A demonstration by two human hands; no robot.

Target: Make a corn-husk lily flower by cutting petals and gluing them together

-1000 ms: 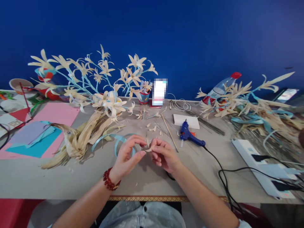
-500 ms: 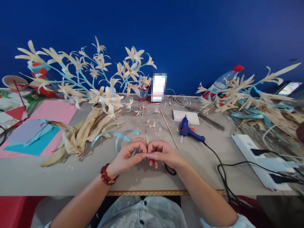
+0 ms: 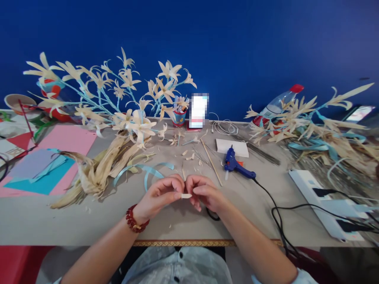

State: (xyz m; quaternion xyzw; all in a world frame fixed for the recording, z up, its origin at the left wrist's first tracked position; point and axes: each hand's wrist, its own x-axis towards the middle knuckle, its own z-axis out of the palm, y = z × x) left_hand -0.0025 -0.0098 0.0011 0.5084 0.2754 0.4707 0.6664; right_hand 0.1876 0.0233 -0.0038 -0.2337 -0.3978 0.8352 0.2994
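Left hand (image 3: 160, 197) pinching pale strip (image 3: 186, 196); right hand (image 3: 211, 194) curled, grip unclear (bottle label (image 3: 267, 111) illegible).

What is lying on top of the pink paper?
A teal sheet, light-blue pieces, a lilac sheet and a dark husk tip. The pink paper directly beneath them is hidden.

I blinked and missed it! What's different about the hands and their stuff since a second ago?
The left hand and right hand came closer together and nearer the table edge. The left now pinches the little pale strip, which the right was pinching. The right thumb has lifted off; I can't tell if other right fingers touch it. The blue glue gun and pale flowers stayed put.
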